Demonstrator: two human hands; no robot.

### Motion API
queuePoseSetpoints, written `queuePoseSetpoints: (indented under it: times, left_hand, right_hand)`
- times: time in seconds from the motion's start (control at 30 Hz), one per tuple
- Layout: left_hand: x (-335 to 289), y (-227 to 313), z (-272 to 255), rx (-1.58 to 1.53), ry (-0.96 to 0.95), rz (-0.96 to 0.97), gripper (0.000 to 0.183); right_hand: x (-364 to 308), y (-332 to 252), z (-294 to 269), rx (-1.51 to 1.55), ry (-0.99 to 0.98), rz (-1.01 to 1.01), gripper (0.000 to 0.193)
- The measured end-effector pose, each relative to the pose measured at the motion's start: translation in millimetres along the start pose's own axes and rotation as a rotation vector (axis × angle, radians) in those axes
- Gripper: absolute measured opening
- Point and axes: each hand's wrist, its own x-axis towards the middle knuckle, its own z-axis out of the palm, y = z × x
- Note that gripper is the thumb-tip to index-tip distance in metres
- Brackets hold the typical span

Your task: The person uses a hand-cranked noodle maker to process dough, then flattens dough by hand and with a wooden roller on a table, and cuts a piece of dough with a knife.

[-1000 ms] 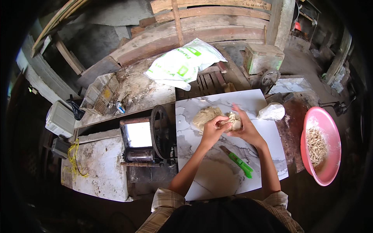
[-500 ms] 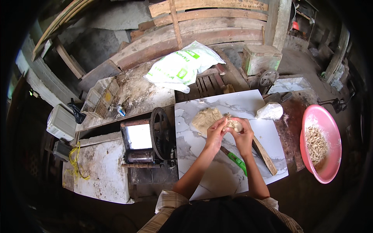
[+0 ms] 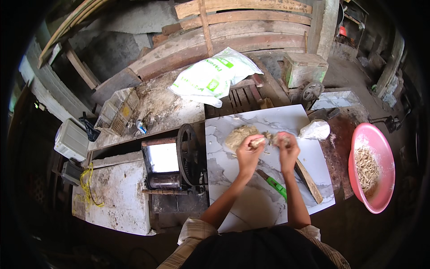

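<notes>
A lump of pale dough (image 3: 238, 135) lies on the marble-patterned board (image 3: 237, 197), just beyond my left hand (image 3: 249, 154). The fingers of that hand are closed round a small piece of dough (image 3: 256, 142). To its right, my right hand (image 3: 289, 154) is curled round another bit of dough (image 3: 282, 138), somewhat blurred. Small crumbs of dough show between the two hands, over the board. A knife with a green handle (image 3: 276, 187) lies between my forearms, its blade toward the dough. Beside my right forearm rests a long wooden stick (image 3: 309, 183).
At the right stands a pink basin (image 3: 388, 161) with many floured dough strips (image 3: 366, 168). A white plastic bag (image 3: 315, 129) sits at the board's far right corner. Left of the board is a roller machine with a black wheel (image 3: 188, 154). A large white-green sack (image 3: 215, 76) lies behind.
My hands were together on one piece of dough. Now they are apart, each with a piece, the right hand having moved to the right. The whole view has shifted slightly.
</notes>
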Motion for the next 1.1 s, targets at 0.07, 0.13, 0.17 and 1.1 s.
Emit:
queuePoseSetpoints:
  times: [0.07,0.13,0.17,1.1]
  left_hand:
    - [8,8,-14,0.216,0.033,0.091,0.024]
    - [18,10,-29,0.456,0.083,0.175,0.025]
    - [29,5,-33,0.536,0.079,0.312,0.026]
    - [20,2,-15,-0.042,-0.147,-0.19,0.025]
  right_hand:
    - [26,11,-26,-0.01,-0.028,0.144,0.01]
    - [34,10,-29,0.023,-0.222,0.302,0.012]
    - [31,15,-25,0.022,-0.227,0.304,0.012]
    - [-10,-27,10,-0.386,-0.391,-0.278,0.043]
